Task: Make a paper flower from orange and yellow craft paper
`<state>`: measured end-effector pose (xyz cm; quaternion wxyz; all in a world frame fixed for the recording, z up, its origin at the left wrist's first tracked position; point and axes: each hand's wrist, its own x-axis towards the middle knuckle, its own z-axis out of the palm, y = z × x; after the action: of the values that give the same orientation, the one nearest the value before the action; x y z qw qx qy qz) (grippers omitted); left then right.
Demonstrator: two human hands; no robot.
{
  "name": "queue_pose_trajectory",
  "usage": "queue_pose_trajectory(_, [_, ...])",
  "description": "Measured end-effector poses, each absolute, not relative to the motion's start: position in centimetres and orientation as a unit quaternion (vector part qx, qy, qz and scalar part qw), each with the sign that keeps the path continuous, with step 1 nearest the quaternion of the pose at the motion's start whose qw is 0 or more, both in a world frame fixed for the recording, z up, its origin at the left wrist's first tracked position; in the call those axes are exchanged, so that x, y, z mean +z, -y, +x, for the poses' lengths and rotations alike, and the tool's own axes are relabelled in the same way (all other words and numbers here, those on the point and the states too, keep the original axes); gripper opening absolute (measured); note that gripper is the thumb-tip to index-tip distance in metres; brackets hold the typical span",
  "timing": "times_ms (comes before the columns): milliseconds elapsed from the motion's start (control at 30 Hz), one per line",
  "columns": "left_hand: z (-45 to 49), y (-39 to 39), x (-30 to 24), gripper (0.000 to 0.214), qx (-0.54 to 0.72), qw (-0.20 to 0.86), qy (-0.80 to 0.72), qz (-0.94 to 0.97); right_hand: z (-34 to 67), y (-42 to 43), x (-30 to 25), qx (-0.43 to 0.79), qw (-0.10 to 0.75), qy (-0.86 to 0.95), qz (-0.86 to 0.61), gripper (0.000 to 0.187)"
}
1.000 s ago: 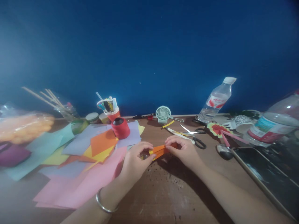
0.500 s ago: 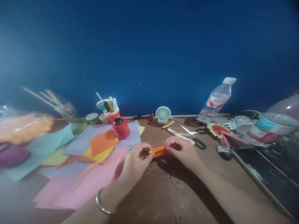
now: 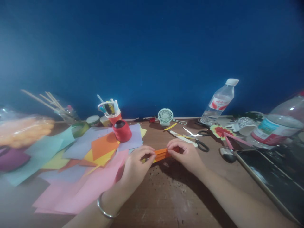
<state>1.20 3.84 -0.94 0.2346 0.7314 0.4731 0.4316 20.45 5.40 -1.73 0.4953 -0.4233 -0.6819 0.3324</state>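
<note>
Between my two hands, just above the brown table (image 3: 166, 193), is a narrow folded strip of orange paper (image 3: 162, 154) with some yellow showing at its left end. My left hand (image 3: 139, 161) pinches that left end between thumb and fingers. The right end sits in a pinch of my right hand (image 3: 186, 155), which covers part of it. Creases run along the strip's length. Beyond my right hand lie a pair of scissors (image 3: 199, 139) with open blades and a white-handled tool (image 3: 182, 138).
On the left, coloured paper sheets (image 3: 78, 190) overlap, with a red thread spool (image 3: 122, 131) on them. A small fan (image 3: 165, 116) and a cup of pens (image 3: 114, 117) stand at the back. To the right are a water bottle (image 3: 219, 103), a larger bottle (image 3: 276, 128) and a phone (image 3: 268, 180).
The orange strip has tilted slightly, so more of its folded face shows. My left fingertips have shifted a little along its left end. Both hands stay in nearly the same place.
</note>
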Motion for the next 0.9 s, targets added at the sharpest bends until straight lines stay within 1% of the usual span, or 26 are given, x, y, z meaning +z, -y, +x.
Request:
queue_pose_trajectory(133, [1.22,-3.73,-0.83,0.010,0.426,0.234,-0.481,0.730,20.43,-5.25,-1.61,0.329,0.494,0.683,-0.427,0.005])
queue_pose_trajectory(300, [1.42,-3.63,-0.73,0.008,0.435,0.270,-0.505,0.695,20.32,-5.07,-1.53,0.355,0.496,0.670,-0.424,0.005])
queue_pose_trajectory(433, [1.55,-3.67,-0.95,0.005,0.439,0.304,-0.518,0.668,20.11,-5.06,-1.64,0.422,0.510,0.621,-0.420,0.016])
queue_pose_trajectory(533, [1.57,-3.76,-1.24,0.006,0.467,0.329,-0.508,0.645,20.10,-5.19,-1.94,0.436,0.516,0.612,-0.411,0.018])
queue_pose_trajectory(633, [1.48,-3.85,-1.41,0.008,0.473,0.320,-0.499,0.652,20.29,-5.25,-2.05,0.400,0.507,0.648,-0.403,0.013])
queue_pose_trajectory(767, [1.31,-3.96,-1.29,0.010,0.476,0.316,-0.480,0.665,20.54,-5.10,-1.74,0.333,0.478,0.708,-0.399,0.023])
queue_pose_trajectory(900, [1.17,-4.08,-1.04,0.010,0.466,0.316,-0.474,0.677,20.62,-5.05,-1.60,0.317,0.470,0.723,-0.395,0.012])
